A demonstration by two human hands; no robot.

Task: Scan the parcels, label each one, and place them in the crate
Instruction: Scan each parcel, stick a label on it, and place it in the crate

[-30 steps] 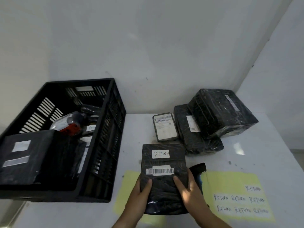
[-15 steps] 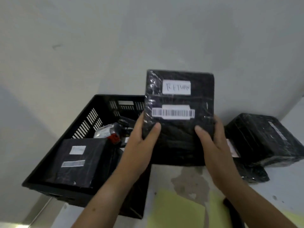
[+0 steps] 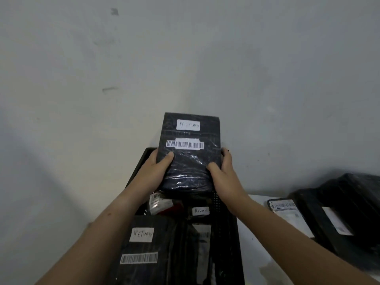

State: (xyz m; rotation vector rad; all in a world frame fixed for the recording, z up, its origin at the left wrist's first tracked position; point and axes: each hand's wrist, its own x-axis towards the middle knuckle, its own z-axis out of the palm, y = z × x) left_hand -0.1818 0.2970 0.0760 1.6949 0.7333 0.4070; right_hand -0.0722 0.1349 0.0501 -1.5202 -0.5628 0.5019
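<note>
Parcel returns room: black crate (image 3: 226, 223) of wrapped parcels (image 3: 144, 268) labelled RETURN, barcoded packages (image 3: 349, 204) on white table (image 3: 255, 241), bare wall (image 3: 185, 58).

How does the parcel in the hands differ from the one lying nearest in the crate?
The held parcel is gripped by the left hand and right hand, up over the crate. The crate parcel lies inside it, untouched. The held parcel shows shiny wrinkles, while the crate parcel looks duller. Both are black, with a handwritten RETURN label above a barcode.
</note>
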